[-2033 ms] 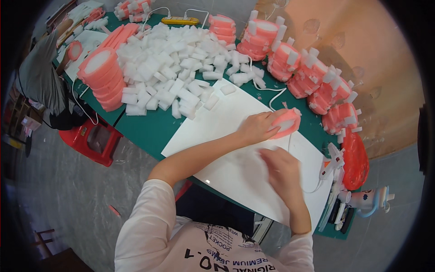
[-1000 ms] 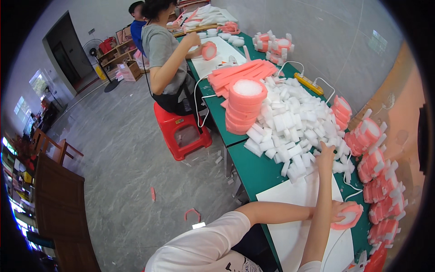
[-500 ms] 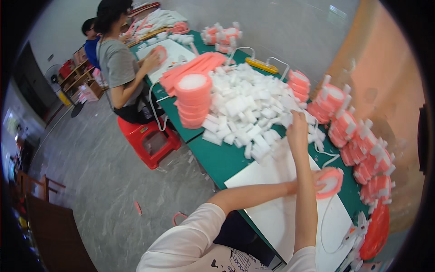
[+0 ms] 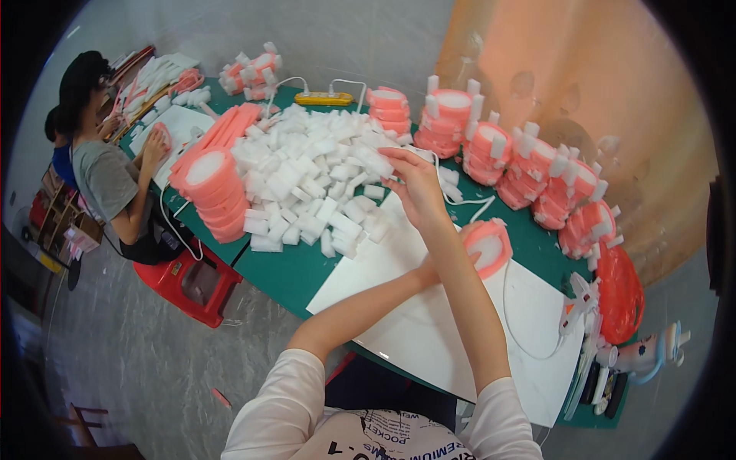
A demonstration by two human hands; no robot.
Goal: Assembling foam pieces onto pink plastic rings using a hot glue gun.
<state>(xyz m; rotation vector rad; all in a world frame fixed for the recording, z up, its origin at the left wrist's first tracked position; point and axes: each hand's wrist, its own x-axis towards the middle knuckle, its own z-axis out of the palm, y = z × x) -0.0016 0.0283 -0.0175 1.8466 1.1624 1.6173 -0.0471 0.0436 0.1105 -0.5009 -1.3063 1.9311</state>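
Observation:
My right hand [image 4: 418,188] is at the right edge of a large heap of white foam blocks [image 4: 307,172]. Its fingers and thumb close around a slightly blurred white foam block [image 4: 376,162]. Below it, my left hand [image 4: 446,265] reaches across under my right forearm, which hides part of it. That hand grips an oval foam piece [image 4: 496,244], pink around the rim and white in the middle, just above the white board [image 4: 399,307].
A pink foam stack [image 4: 211,192] stands left of the heap, beside pink strips [image 4: 222,134]. Stacks with white blocks attached [image 4: 529,172] line the right side. A white cable [image 4: 506,307] crosses the board near a red bag [image 4: 619,295]. A co-worker [image 4: 107,169] sits left.
My view has turned, so the table sits further left and more level. My right hand is still at the heap's edge, and my left hand still has the oval foam piece.

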